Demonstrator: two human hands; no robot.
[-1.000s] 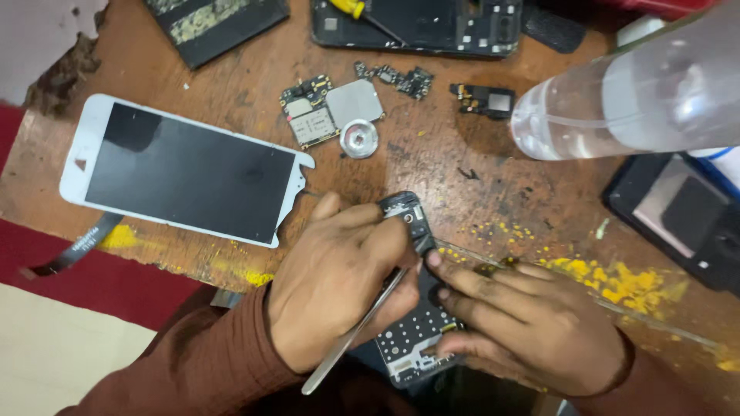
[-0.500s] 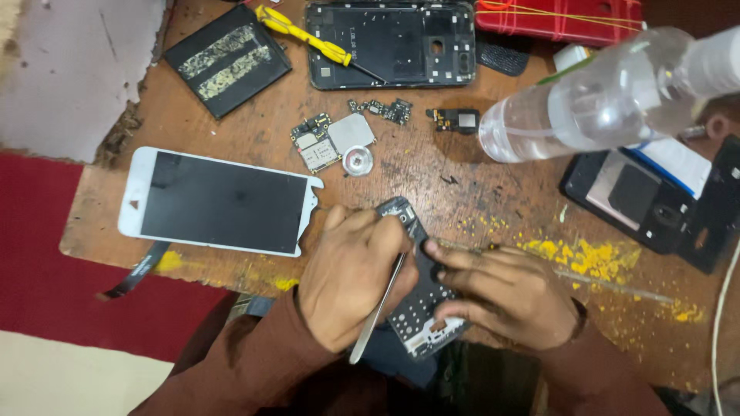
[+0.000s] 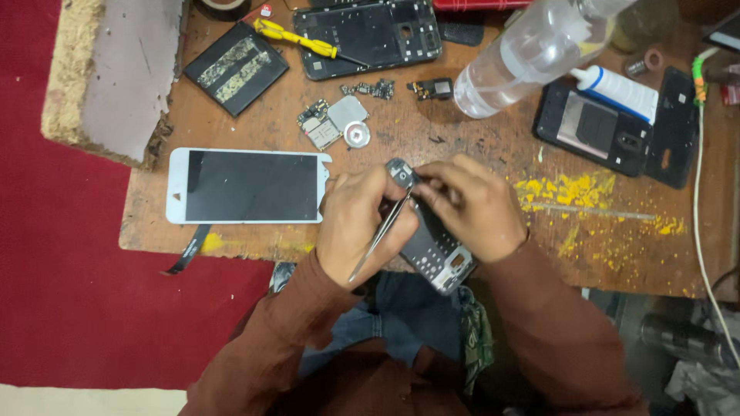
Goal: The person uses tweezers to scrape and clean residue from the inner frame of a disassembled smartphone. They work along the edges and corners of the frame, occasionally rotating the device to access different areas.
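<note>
My left hand [image 3: 358, 223] grips thin metal tweezers [image 3: 379, 235] that slant from near my wrist up toward the top end of a dark phone frame [image 3: 432, 246]. My right hand [image 3: 474, 204] holds that frame at its upper part, fingertips pressed near the camera cutout. The frame's lower end sticks out over the wooden table's [image 3: 462, 142] front edge, above my lap. A white-bordered phone screen [image 3: 247, 186] lies flat just left of my left hand, its ribbon cable hanging off the edge.
Behind my hands lie a small circuit board [image 3: 322, 127], a round metal part [image 3: 357, 135], a black battery [image 3: 235, 68], a yellow screwdriver [image 3: 297, 38], another open phone body [image 3: 368, 35] and a clear plastic bottle [image 3: 532, 54]. A black back cover [image 3: 593, 131], glue tube [image 3: 617, 88] and yellow powder [image 3: 570, 189] sit right.
The view has pulled back and shifted. My right hand has moved up the phone frame to its top end, and the tweezers' tip now sits closer to that end.
</note>
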